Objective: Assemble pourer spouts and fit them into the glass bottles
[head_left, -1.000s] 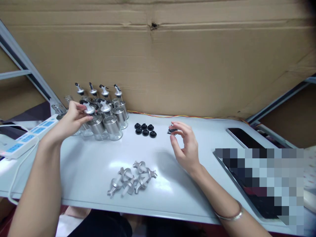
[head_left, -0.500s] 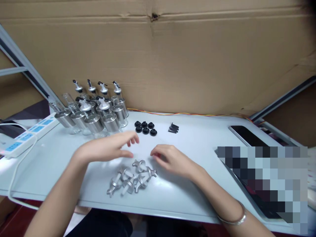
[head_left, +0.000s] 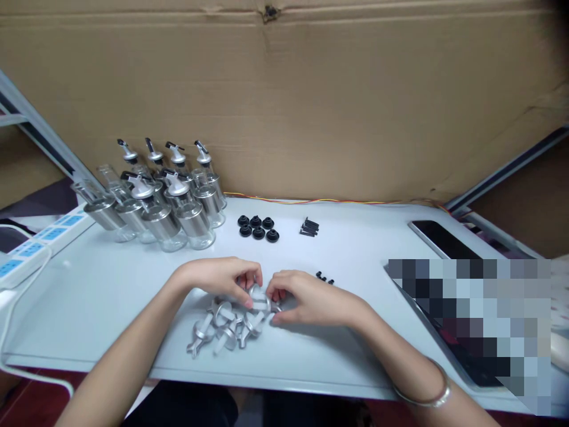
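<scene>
Head view: at lower centre, a spout (head_left: 260, 301) lay at the left hand's (head_left: 224, 277) fingertips, grip uncertain, while the right hand's (head_left: 306, 298) thumb and fingers stood apart beside it. A careless pinch could have scattered the crowded neighbouring spouts (head_left: 225, 338). Fingers partly hid the spout; pixelation masked the lower right.

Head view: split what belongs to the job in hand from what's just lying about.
Likely part of the job: silver pourers, black stoppers, black strips, small black pieces, bottles.

Seemingly just lying about: phone-like device, power strip, dark panel, wires.
</scene>
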A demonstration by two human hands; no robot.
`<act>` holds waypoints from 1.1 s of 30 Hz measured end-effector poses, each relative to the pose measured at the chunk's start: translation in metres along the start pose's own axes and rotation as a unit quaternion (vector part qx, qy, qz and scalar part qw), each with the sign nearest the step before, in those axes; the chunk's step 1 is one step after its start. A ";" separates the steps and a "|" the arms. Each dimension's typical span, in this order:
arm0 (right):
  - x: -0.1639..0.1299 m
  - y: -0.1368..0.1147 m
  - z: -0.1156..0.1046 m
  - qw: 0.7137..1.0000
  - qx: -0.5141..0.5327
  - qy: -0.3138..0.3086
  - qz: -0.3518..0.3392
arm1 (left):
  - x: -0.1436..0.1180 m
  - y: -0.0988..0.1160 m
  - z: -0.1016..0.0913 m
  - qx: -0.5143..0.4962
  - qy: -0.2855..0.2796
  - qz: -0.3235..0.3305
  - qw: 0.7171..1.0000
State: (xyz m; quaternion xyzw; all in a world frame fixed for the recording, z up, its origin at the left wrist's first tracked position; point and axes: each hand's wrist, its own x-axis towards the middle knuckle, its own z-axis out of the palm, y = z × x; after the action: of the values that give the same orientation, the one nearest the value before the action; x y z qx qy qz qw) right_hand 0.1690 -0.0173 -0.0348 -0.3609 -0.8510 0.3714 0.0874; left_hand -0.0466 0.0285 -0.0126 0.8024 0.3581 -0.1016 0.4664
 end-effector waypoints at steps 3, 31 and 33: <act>0.001 0.002 0.000 1.000 0.006 0.019 0.017 | 0.005 -0.003 0.001 -0.026 0.013 0.000 1.000; 0.003 0.012 -0.001 0.971 -0.021 0.236 -0.003 | 0.015 -0.001 0.008 -0.144 0.189 0.091 0.967; 0.004 0.014 0.001 0.964 -0.033 0.262 -0.034 | 0.018 0.001 0.013 -0.124 0.202 0.098 0.967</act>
State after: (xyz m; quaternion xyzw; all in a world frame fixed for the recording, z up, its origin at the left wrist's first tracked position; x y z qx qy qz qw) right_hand 0.1736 -0.0086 -0.0454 -0.4194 -0.8218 0.2327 0.3077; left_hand -0.0308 0.0263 -0.0275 0.7735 0.3743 0.1534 0.4879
